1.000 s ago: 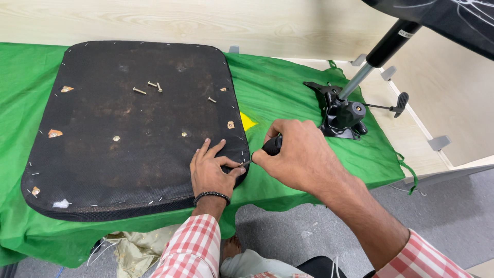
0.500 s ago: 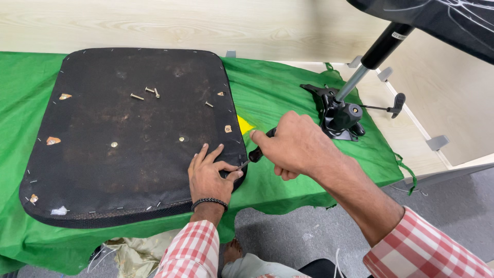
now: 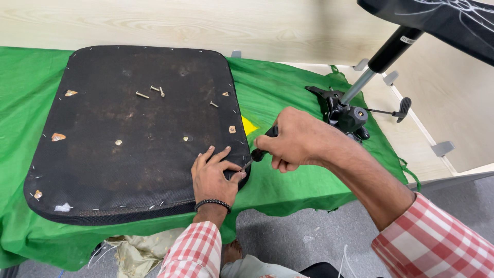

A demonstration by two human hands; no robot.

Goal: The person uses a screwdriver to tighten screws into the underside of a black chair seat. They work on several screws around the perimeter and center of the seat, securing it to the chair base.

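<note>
A black upholstered chair seat [image 3: 128,134] lies underside up on a green cloth [image 3: 288,98]. My left hand [image 3: 212,176] presses flat on its near right corner, fingers spread. My right hand [image 3: 292,139] grips a black-handled screwdriver [image 3: 260,152]; its thin metal tip points at the seat's edge beside my left thumb. Three loose bolts [image 3: 152,91] lie on the seat's upper middle, and another small screw [image 3: 213,104] rests further right.
A black chair mechanism with a gas-lift column [image 3: 350,110] stands on the cloth at right, under another chair seat [image 3: 442,23]. A pale wooden surface [image 3: 257,25] lies behind. Crumpled cloth [image 3: 139,247] lies on the grey floor [image 3: 329,231] below.
My right hand has swung the screwdriver back down to the seat's near right corner after lifting toward the yellow patch. My left hand stayed on the corner.
</note>
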